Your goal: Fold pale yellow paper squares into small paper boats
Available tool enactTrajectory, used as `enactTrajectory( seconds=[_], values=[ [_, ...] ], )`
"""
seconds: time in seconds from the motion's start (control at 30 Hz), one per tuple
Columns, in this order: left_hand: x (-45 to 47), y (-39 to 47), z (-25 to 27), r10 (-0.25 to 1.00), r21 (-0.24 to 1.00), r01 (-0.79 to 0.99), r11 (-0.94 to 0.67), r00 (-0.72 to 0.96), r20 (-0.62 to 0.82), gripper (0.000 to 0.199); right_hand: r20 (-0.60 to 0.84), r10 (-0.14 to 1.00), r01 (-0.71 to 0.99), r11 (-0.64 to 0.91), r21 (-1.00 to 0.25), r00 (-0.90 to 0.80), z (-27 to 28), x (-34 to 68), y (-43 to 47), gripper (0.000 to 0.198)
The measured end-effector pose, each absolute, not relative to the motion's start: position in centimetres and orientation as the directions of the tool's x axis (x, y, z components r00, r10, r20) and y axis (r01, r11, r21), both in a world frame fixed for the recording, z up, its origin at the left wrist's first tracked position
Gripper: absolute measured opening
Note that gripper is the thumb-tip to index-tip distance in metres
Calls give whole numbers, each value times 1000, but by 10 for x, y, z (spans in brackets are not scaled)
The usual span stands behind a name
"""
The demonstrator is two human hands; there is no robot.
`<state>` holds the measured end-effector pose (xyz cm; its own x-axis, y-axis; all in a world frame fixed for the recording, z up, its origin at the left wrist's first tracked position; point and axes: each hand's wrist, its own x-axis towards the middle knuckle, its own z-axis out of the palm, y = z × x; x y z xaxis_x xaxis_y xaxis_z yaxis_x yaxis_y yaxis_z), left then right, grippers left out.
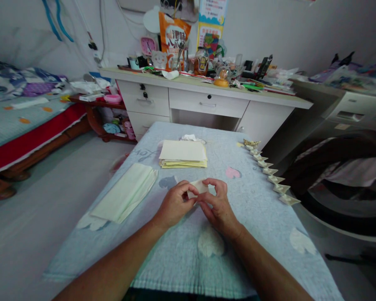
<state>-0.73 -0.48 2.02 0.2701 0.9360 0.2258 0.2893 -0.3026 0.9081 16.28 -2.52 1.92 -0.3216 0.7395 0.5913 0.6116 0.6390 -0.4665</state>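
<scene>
Several folded shapes (276,179) line the tabletop (250,242) at right, seemingly done; left hand (174,205) and right hand (219,211) pinch one small paper (202,187); the far paper stack (183,151) looks unused.

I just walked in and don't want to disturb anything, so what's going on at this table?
A person is holding a small pale piece of paper between the fingertips of the left hand and right hand. Beyond the hands, a paper stack sits on the blue patterned cloth. Pale green paper lies to the left, and a row of folded paper pieces runs along the right edge.
</scene>
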Motion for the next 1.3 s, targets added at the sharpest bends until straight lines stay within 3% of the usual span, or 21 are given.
enactTrajectory(
  seconds=[0.1,0.27,0.47,0.6,0.8,1.1,1.2,1.3],
  values=[
    [-8,-3,14,944,935,237,-265,261,202,11,582,763,623,607,-493,-283,17,162,-24,18],
    [-9,-3,12,943,997,-24,-75,323,79,24,566,794,643,555,-528,-222,16,163,-24,28],
    [-9,-6,22,942,961,-261,89,336,5,30,564,784,638,578,-508,-261,21,165,-27,24],
    [-9,-3,17,951,963,-246,112,306,-32,33,543,772,646,604,-467,-329,22,165,-27,30],
    [-9,-2,13,944,960,-233,154,322,-73,27,584,737,672,626,-396,-342,18,166,-24,24],
    [-8,-4,18,934,913,-341,225,341,-102,26,621,718,651,640,-408,-315,16,168,-21,25],
    [-9,-4,18,950,962,-232,145,304,-70,28,627,730,600,638,-482,-272,16,170,-20,22],
    [-11,-3,17,968,997,10,-81,239,76,28,587,772,545,609,-576,-242,20,170,-19,16]
  ],
)
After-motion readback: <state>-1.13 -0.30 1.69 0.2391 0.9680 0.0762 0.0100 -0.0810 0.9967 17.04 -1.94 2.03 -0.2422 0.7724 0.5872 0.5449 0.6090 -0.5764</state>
